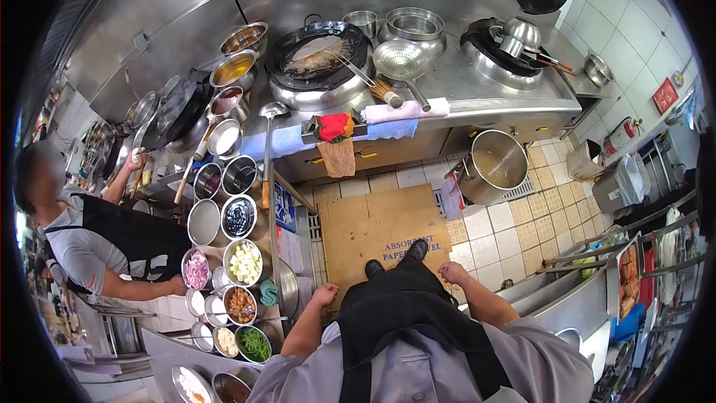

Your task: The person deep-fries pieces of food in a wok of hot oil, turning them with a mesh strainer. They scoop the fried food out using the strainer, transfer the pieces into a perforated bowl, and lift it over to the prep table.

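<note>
Both arms hang at the sides of the black apron (pixel 403 306). My left hand (pixel 325 295) has its fingers curled in, close to the bowls of ingredients; whether anything small lies inside is hidden. Nearest to it are a teal cloth (pixel 268 292) and a bowl of chopped green herbs (pixel 254 345). On the other side, my right hand (pixel 452 273) is also loosely curled, above the tiled floor, and its palm side is hidden. Flattened cardboard (pixel 358 216) lies under my feet. Neither hand touches the stove or bowls.
A co-worker (pixel 112 231) stands at the left beside the bowls. Woks, a strainer (pixel 400 60) and towels (pixel 406 110) lie along the steel stove (pixel 477 97). A large pot of liquid (pixel 498 168) stands on the floor ahead. Food trays (pixel 629 280) are at the right.
</note>
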`<state>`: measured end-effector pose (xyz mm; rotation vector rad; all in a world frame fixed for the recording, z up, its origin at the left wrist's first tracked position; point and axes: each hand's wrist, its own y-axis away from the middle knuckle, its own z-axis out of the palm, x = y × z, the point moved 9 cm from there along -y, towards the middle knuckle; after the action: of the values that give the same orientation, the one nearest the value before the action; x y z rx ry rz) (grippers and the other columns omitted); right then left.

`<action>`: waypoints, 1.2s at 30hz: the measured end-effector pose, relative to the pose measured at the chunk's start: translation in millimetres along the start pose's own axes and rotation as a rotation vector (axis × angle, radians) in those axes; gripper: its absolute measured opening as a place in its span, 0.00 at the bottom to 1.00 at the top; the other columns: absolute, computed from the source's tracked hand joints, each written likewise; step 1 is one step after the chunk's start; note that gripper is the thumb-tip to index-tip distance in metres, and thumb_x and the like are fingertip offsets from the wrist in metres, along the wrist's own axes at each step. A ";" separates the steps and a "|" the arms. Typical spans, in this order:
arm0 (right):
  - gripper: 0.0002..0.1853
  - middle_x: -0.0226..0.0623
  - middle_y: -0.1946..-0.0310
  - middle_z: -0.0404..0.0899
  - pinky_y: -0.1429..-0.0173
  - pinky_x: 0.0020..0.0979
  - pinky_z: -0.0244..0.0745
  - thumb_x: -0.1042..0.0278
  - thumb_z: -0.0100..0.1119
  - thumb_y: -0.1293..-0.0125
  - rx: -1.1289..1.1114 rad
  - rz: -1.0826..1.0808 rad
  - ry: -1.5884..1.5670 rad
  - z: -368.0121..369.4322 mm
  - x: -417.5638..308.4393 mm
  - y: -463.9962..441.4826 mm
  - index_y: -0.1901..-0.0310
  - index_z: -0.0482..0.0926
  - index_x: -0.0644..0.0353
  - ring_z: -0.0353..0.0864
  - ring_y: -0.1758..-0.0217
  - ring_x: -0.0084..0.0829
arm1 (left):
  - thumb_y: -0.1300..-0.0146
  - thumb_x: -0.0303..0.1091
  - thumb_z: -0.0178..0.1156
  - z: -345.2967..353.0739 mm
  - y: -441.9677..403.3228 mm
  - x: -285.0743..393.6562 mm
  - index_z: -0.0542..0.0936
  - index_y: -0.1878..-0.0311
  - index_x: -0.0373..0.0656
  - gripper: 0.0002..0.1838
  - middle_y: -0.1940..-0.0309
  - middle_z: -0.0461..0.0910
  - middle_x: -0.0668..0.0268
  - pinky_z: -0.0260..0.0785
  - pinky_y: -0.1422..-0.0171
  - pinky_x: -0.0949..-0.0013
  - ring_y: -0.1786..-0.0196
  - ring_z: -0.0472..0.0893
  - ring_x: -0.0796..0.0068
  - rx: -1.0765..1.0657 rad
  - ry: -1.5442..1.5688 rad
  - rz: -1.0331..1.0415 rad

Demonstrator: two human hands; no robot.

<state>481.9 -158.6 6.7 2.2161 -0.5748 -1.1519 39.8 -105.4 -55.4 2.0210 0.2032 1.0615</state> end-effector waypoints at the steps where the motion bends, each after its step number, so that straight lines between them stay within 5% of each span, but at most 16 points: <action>1: 0.08 0.37 0.78 0.78 0.69 0.27 0.73 0.68 0.48 0.48 0.000 0.001 -0.001 0.3 0.4 0.5 0.69 0.77 0.59 0.78 0.81 0.27 | 0.45 0.36 0.49 0.1 0.2 -0.3 0.74 0.61 0.42 0.11 0.74 0.76 0.66 0.68 0.67 0.72 0.73 0.75 0.75 0.000 -0.001 -0.001; 13: 0.10 0.37 0.80 0.77 0.71 0.28 0.73 0.62 0.50 0.46 -0.014 0.008 0.005 1.5 2.1 1.2 0.70 0.77 0.59 0.77 0.80 0.27 | 0.45 0.36 0.49 -0.4 5.3 8.4 0.74 0.60 0.43 0.12 0.74 0.76 0.65 0.67 0.67 0.72 0.73 0.75 0.75 0.000 -0.067 0.007; 36: 0.09 0.36 0.78 0.76 0.75 0.25 0.71 0.69 0.47 0.43 -0.023 0.001 0.032 -1.6 -1.8 -1.7 0.66 0.76 0.62 0.76 0.80 0.25 | 0.44 0.38 0.49 -10.4 12.9 21.1 0.74 0.60 0.44 0.12 0.72 0.77 0.64 0.68 0.66 0.71 0.72 0.77 0.74 0.054 -0.114 0.030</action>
<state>482.4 -155.8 7.4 2.2109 -0.5466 -1.1153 42.5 -97.5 -30.0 2.1316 0.1437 0.9651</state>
